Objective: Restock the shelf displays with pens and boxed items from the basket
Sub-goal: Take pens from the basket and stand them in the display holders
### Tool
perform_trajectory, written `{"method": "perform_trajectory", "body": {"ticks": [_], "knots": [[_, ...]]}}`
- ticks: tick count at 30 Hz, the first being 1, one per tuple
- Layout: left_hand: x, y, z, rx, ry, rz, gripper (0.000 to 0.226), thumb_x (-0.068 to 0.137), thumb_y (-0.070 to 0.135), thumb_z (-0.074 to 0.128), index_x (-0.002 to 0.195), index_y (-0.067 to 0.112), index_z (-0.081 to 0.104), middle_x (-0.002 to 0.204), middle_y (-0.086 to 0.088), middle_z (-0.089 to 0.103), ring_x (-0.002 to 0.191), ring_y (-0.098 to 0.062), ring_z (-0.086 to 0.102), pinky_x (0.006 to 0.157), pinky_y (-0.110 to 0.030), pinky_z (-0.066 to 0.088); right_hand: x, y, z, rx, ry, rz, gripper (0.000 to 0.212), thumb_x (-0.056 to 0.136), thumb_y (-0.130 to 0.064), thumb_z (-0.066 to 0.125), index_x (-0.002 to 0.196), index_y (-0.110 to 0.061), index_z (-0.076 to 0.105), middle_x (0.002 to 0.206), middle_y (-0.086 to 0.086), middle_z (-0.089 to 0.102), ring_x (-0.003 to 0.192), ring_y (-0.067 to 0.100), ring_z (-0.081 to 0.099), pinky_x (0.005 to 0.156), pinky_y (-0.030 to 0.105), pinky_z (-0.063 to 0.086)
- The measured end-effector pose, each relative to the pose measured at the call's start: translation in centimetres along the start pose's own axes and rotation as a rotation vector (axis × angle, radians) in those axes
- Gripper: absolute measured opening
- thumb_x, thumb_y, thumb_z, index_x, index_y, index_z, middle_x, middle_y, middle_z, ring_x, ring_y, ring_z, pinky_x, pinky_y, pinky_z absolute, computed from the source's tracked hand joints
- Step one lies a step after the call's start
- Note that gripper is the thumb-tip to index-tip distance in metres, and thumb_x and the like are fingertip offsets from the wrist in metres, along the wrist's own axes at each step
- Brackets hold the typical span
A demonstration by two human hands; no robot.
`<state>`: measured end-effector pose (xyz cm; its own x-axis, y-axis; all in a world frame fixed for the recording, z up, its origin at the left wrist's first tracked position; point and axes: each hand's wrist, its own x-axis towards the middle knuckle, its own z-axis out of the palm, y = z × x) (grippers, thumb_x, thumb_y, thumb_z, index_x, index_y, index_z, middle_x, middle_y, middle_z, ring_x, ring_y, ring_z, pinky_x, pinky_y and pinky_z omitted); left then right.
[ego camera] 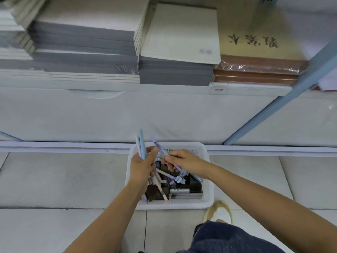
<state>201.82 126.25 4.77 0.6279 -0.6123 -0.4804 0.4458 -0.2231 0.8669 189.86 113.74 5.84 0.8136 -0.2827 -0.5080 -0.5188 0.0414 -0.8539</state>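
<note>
Crouching over a white plastic basket (209, 189) on the tiled floor (63, 179), this person has both hands busy. Left hand (141, 166) is curled tight round a small bunch of slim pastel pens (141, 143), at least two, pale blue and lilac, ends sticking up past the fingers. Right hand (184, 161), just beside it, pinches one lilac pen (156, 143) between thumb and fingertips, tilted toward the left hand. Straight below the hands, the perforated basket holds more loose pens jumbled over dark matte boxes (155, 193), plus a silver marker (179, 190) lying flat, nearer the person.
</note>
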Motion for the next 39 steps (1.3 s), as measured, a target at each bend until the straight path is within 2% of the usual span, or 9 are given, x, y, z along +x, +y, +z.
{"method": "perform_trajectory", "body": {"ticks": [2,4,6,9,12,16,25,31,39], "knots": [[-0.7,1.6,0.7,-0.001,-0.018,0.036,0.012,0.091,0.021,0.067,0.089,0.009,0.063,0.044,0.003,0.036,0.037,-0.011,0.031,0.038,-0.021,0.032,-1.0,-1.6,-0.1,-0.053,-0.049,-0.024,0.044,0.102,-0.028,0.048,0.09,0.012,0.061,0.074,0.015,0.058,0.073,0.013,0.055,0.074,0.02,0.046],[-1.7,3.5,1.2,0.004,-0.032,0.085,0.011,0.089,0.02,0.068,0.088,0.009,0.064,0.042,0.003,0.038,0.035,-0.011,0.032,0.038,-0.02,0.033,-2.2,-3.6,-0.4,-0.081,-0.087,-0.043,0.035,0.101,-0.028,0.05,0.08,-0.004,0.067,0.07,0.001,0.065,0.072,0.008,0.057,0.074,0.021,0.046],[-2.7,5.7,1.3,0.019,-0.059,0.145,0.012,0.088,0.02,0.07,0.086,0.009,0.065,0.042,0.002,0.037,0.035,-0.012,0.03,0.037,-0.021,0.031,-3.4,-6.0,-0.9,-0.126,-0.05,-0.107,0.028,0.1,-0.031,0.05,0.089,-0.014,0.069,0.08,-0.007,0.07,0.077,0.0,0.061,0.077,0.019,0.047],[-4.2,9.2,1.5,0.054,-0.138,0.225,0.012,0.086,0.017,0.072,0.08,0.008,0.067,0.043,-0.001,0.035,0.036,-0.014,0.027,0.037,-0.021,0.027,-5.0,-10.1,-2.6,-0.071,0.181,-0.276,0.025,0.099,-0.026,0.053,0.118,-0.012,0.061,0.099,0.006,0.07,0.088,0.006,0.064,0.076,0.023,0.051],[-6.1,12.5,2.3,0.093,-0.229,0.286,0.012,0.085,0.014,0.072,0.079,0.007,0.065,0.045,0.001,0.035,0.037,-0.013,0.026,0.038,-0.02,0.026,-7.0,-14.5,-3.6,-0.029,0.238,-0.407,0.019,0.093,-0.019,0.062,0.112,-0.015,0.064,0.104,0.012,0.07,0.087,0.009,0.063,0.071,0.023,0.049],[-8.5,16.4,3.8,0.099,-0.309,0.381,0.013,0.09,0.017,0.068,0.085,0.008,0.06,0.047,0.003,0.033,0.04,-0.012,0.024,0.039,-0.021,0.025,-9.8,-19.1,-3.9,-0.098,0.282,-0.524,0.005,0.09,-0.016,0.067,0.093,-0.019,0.07,0.085,-0.011,0.069,0.076,0.003,0.06,0.064,0.018,0.047],[-12.0,27.1,5.8,-0.115,-0.409,0.43,0.018,0.102,0.015,0.046,0.109,0.005,0.06,0.064,0.0,0.049,0.049,-0.01,0.039,0.04,-0.021,0.034,-18.6,-31.7,-7.6,-0.058,0.57,-0.904,0.006,0.098,-0.012,0.054,0.098,-0.013,0.06,0.088,0.011,0.07,0.08,0.016,0.065,0.061,0.022,0.047],[-14.0,33.9,6.8,-0.114,-0.444,0.599,0.017,0.1,0.019,0.049,0.103,0.009,0.063,0.064,-0.003,0.057,0.047,-0.016,0.05,0.041,-0.024,0.041,-22.6,-39.8,-10.9,0.01,0.813,-1.153,0.008,0.099,-0.012,0.052,0.092,-0.014,0.05,0.074,-0.004,0.072,0.07,0.012,0.07,0.061,0.024,0.049],[-12.8,39.4,6.9,-0.063,-0.502,0.725,0.024,0.102,0.025,0.046,0.11,0.009,0.061,0.065,0.0,0.06,0.048,-0.016,0.056,0.048,-0.025,0.049,-20.0,-42.8,-15.0,-0.229,1.076,-1.031,0.005,0.097,-0.008,0.053,0.093,-0.009,0.05,0.083,0.012,0.069,0.07,0.015,0.069,0.059,0.024,0.049]]}}
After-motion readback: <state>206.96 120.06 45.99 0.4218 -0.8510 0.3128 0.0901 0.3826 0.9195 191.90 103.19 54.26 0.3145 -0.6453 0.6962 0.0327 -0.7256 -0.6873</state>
